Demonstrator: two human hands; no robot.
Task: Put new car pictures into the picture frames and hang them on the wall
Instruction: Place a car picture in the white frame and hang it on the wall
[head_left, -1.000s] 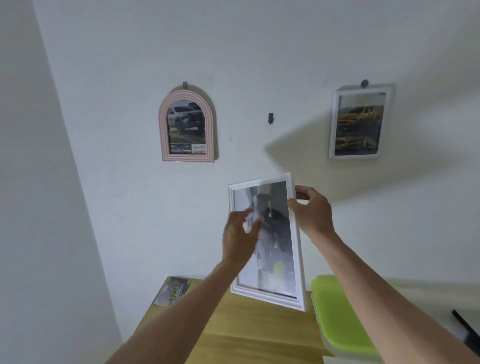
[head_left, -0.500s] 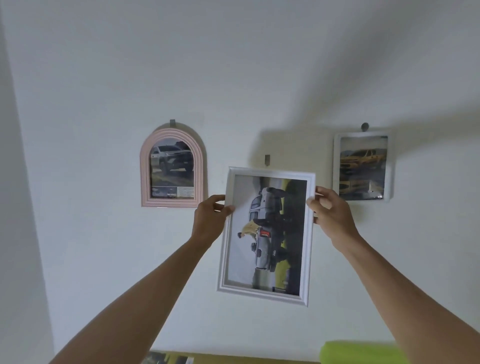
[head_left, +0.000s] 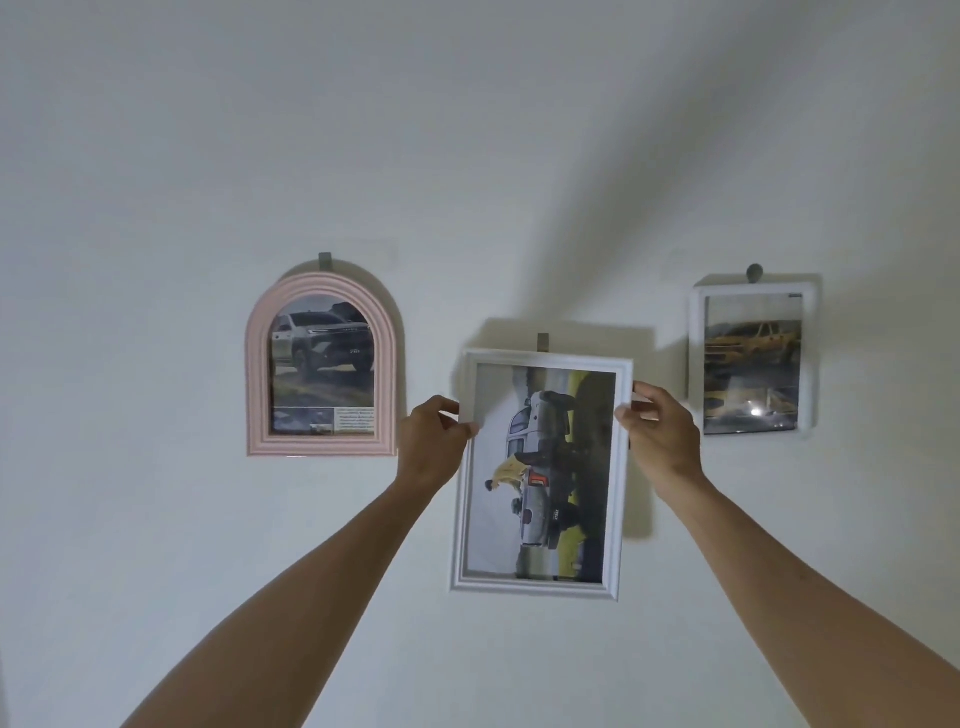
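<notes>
Two hands hold a white rectangular picture frame (head_left: 540, 475) against the white wall (head_left: 156, 156) in the head view. Its long axis runs up and down, leaning a little so that the top sits slightly to the right of the bottom. The car picture (head_left: 543, 470) inside lies sideways: the grey pickup stands on end, its nose toward the frame's top edge.

The left hand (head_left: 434, 444) pinches the frame's left rail near the upper corner, thumb on the front and fingers curled behind. The right hand (head_left: 657, 434) is clamped the same way on the right rail, also near the top.

A small grey wall hook (head_left: 543, 343) shows just above the middle of the frame's top edge, touching or nearly touching it; whether the frame hangs on it I cannot tell.

Left of the white frame and a little higher, a pink arched frame (head_left: 321, 364) hangs from its own hook (head_left: 324, 261) with a silver SUV picture upright in it. Right of the white frame, beyond the right hand, a smaller white frame with rounded corners (head_left: 753, 361) hangs from a round peg (head_left: 754, 272) and shows a yellow car.
</notes>
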